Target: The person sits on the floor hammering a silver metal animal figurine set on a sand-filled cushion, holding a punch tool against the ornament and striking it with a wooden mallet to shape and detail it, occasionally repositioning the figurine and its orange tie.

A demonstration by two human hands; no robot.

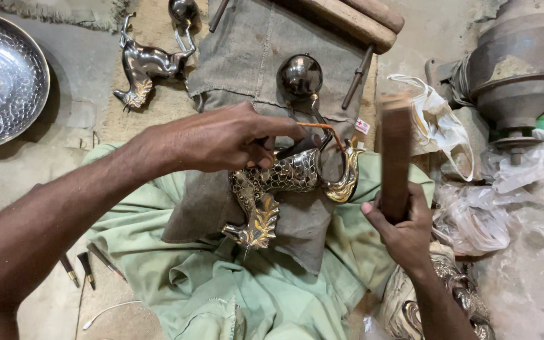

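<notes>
So the metal fish figure [284, 189] is lying on a burlap cloth [313, 230] across the person's lap, dead centre of the view, tail fin pointing to about 7 o'clock and the curled head end toward 3. The left hand [221, 140] comes in from 9 o'clock and has its fingers pinched shut on a thin orange-tipped tool [322, 128], pressed right against the fish's back. The right hand [404, 230], down at 4 o'clock, is wrapped tight around a wooden block [396, 157] held upright (blurred, so probably mid-swing). Progress-wise, I'd say it's well along: scales cover most of the body and the fins already show gold, with work going on near the head. Another fish figure [149, 66] sits at 11 o'clock, plain and shiny, next to a hammered metal dish [4, 79].
</notes>
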